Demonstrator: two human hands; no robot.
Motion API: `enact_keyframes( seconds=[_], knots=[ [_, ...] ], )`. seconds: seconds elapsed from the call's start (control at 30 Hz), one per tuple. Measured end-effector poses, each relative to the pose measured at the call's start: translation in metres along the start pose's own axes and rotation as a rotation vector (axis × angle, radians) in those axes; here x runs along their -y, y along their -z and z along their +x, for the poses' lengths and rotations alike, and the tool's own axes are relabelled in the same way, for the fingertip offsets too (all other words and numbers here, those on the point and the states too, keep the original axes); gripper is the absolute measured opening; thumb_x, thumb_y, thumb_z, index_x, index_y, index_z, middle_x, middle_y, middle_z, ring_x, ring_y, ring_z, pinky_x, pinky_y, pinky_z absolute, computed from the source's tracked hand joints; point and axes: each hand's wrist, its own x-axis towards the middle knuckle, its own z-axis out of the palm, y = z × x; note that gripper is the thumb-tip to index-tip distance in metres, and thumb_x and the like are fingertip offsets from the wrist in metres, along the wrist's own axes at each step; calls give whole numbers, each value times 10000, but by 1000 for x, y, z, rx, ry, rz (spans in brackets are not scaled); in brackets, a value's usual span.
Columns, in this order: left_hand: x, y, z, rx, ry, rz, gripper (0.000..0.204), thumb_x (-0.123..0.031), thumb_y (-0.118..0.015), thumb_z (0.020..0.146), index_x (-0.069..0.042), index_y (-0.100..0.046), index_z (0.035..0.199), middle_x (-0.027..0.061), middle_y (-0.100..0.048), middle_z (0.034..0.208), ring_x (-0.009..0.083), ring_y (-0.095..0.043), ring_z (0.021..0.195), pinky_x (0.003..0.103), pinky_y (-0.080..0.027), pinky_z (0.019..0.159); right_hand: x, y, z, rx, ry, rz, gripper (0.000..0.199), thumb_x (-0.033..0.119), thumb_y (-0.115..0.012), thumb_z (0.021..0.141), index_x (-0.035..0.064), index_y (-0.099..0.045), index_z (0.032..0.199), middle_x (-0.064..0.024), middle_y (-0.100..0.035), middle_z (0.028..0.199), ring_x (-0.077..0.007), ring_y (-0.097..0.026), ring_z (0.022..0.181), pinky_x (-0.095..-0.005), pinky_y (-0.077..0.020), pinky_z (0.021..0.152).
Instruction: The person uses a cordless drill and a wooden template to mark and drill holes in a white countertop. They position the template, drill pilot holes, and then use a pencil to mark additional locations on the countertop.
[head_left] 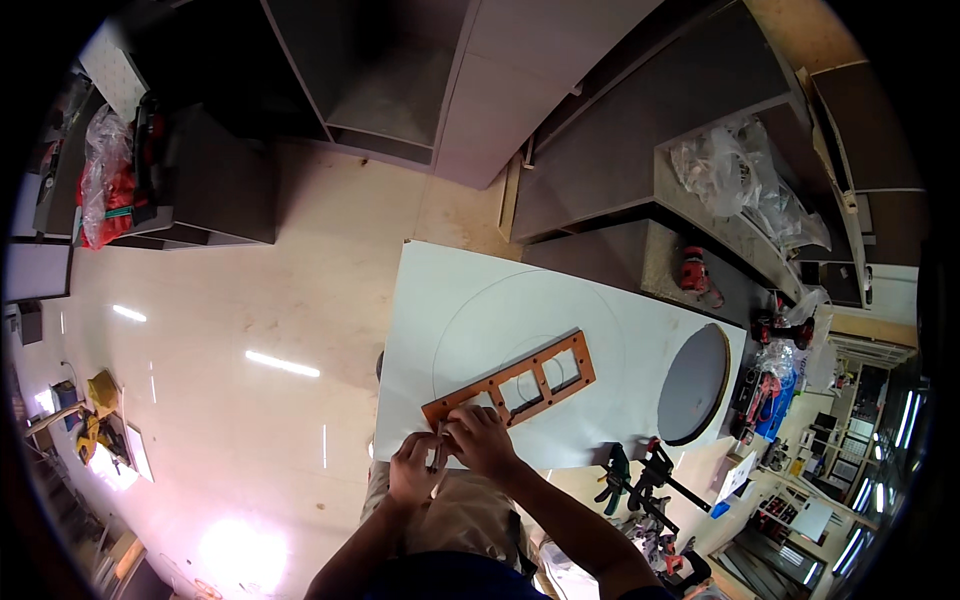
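Note:
A white board (420,300) lies in front of me with large curved lines drawn on it. On it, set at a slant, rests an orange-brown template (530,392) with rectangular openings and small holes. My left hand (412,468) is closed at the board's near edge, by the template's lower left end. My right hand (482,440) meets it there, fingers closed, partly covering the template's left opening. A small thing seems to be between the fingertips, too hidden to name. A large round hole (692,385) is cut in the board's right part.
Black and green clamps (640,480) sit at the board's near right edge. A red power tool (694,270) rests on a shelf beyond the board. Dark cabinets (640,130) stand at the far side, with clear plastic wrap (740,180) on one. Pale floor (230,320) spreads to the left.

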Motion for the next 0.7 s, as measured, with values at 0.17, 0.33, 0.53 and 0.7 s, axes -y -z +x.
enact_keyframes(
  seconds=[0.17,0.33,0.53,0.7],
  knots=[
    [0,-13,-3,-72,39,9,180,-7,-727,821,-14,-636,976,148,-704,934,294,-694,751,347,-569,620,-13,15,-18,33,70,-23,399,157,-729,807,62,-622,1179,-104,-508,1333,-290,-485,1277,-471,-410,1038],
    [-5,-25,-8,-117,73,35,167,-20,-729,828,-7,-640,969,158,-706,958,304,-702,736,357,-585,635,-26,7,-35,97,170,-73,460,191,-676,862,43,-596,1290,-121,-438,1471,-298,-393,1378,-491,-370,1106],
    [-13,-30,-9,-156,108,60,148,51,-698,826,24,-667,968,175,-711,964,271,-710,728,317,-581,629,-24,-5,-46,35,183,-125,473,209,-650,885,19,-589,1314,-121,-419,1490,-277,-323,1425,-487,-363,1116],
    [-13,-26,-2,-151,34,91,191,56,-695,823,29,-673,1010,184,-710,970,276,-715,742,320,-581,638,-19,0,-39,2,165,-126,451,209,-697,878,-8,-621,1266,-125,-404,1478,-289,-271,1431,-494,-353,1126]
  ],
)
